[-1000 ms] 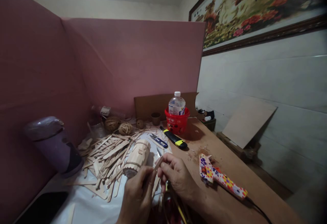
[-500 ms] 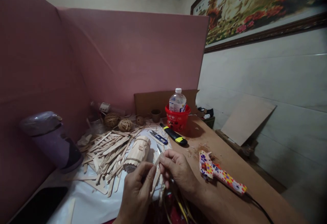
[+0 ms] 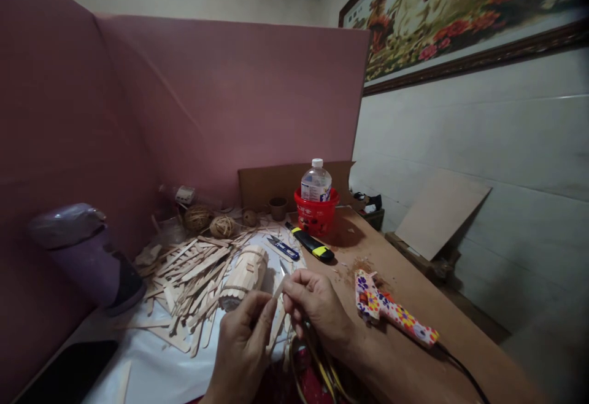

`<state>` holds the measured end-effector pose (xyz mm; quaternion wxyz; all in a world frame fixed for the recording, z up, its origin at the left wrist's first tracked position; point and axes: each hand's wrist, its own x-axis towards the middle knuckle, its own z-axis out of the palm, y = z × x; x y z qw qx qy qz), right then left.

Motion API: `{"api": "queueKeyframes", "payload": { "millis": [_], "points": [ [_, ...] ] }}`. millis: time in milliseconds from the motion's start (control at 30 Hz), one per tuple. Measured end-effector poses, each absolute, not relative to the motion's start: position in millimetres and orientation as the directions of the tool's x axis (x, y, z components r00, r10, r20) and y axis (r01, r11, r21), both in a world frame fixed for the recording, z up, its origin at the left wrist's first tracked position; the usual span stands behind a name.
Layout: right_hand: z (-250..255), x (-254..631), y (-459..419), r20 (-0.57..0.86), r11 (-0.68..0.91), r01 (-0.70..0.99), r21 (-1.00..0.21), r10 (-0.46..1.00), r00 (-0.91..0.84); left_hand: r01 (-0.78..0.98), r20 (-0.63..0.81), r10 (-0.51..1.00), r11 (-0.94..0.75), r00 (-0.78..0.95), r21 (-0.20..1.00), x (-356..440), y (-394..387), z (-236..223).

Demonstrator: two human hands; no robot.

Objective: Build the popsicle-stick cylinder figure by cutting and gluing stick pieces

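My left hand [image 3: 243, 336] is closed, its thumb and forefinger pinching a thin, pale craft stick [image 3: 278, 288]. Close against it, my right hand [image 3: 319, 309] has its fingertips at the other end of the stick. Scissors [image 3: 324, 370] with gold-coloured handles are held in my right hand; a pointed blade shows above the fingers and the loops hang below the palm. Just beyond my left hand lies a small barrel [image 3: 246, 274] built of wooden sticks, on its side. My fingers hide part of the stick.
Many loose craft sticks [image 3: 193, 281] are heaped at left. Blue thread snips [image 3: 284, 248] and a black-yellow utility knife [image 3: 310, 244] lie behind my hands. A flowered glue gun [image 3: 391, 312] lies at right, its cord trailing forward. A red bucket [image 3: 316, 215] holds a bottle [image 3: 316, 183]; a purple tumbler [image 3: 87, 263] stands left.
The view has shifted slightly, so everything sits a little further left. Both hands keep nearly the same pose around the stick, and the scissors remain in my right hand.
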<state>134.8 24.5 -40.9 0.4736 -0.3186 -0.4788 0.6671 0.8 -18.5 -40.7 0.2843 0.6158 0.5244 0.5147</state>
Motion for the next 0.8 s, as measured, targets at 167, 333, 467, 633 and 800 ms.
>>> {"api": "queueKeyframes", "payload": {
  "millis": [167, 333, 467, 633, 800],
  "points": [
    [-43, 133, 25, 0.01, -0.114, -0.3, -0.947, 0.924, -0.382, 0.275, 0.253, 0.964, -0.223, -0.077, 0.935, 3, -18, -40],
    [-46, 132, 30, -0.034, -0.1, -0.281, -0.955, 0.973, -0.229, 0.123, 0.234, 0.957, -0.215, -0.17, 0.969, -3, -13, -37],
    [-51, 134, 34, -0.017, -0.042, -0.204, -0.978, 0.992, -0.122, 0.034, 0.265, 0.936, -0.265, -0.232, 0.964, -12, -5, -18],
    [-55, 134, 32, 0.122, 0.122, -0.008, -0.992, 0.986, -0.111, -0.12, 0.256, 0.924, -0.299, -0.284, 0.947, -11, 10, 31],
    [-54, 134, 26, 0.237, 0.257, 0.145, -0.955, 0.961, -0.14, -0.16, 0.26, 0.948, -0.29, -0.182, 0.944, -3, 60, 71]
  ]
}}
